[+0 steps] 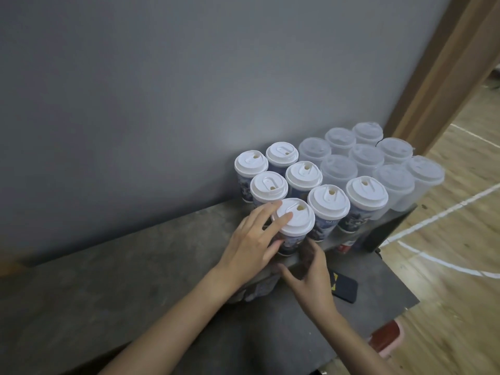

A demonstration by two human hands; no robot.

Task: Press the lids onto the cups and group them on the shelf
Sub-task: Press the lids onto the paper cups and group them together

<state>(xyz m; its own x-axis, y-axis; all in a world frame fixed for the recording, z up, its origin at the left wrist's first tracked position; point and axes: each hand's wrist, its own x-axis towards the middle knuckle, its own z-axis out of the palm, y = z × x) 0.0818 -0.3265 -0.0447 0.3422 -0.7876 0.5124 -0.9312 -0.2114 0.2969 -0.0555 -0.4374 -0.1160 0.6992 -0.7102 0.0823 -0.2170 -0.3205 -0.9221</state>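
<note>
Several printed paper cups with white lids stand grouped on the grey shelf (167, 234) against the wall, and several clear plastic cups (395, 182) with clear lids stand behind them to the right. The nearest lidded cup (295, 220) is at the front left of the group. My left hand (254, 239) lies against this cup's left side, fingers straight, with fingertips resting on the lid's rim. My right hand (311, 272) is just below and to the right of the cup's base, fingers spread and relaxed, holding nothing.
A lower grey shelf (378, 280) carries a black phone (345, 289) near my right hand. A grey wall backs the shelf. A wooden door frame (449, 77) and wood floor with white lines lie to the right. A red object (384, 339) sits near the shelf's lower right corner.
</note>
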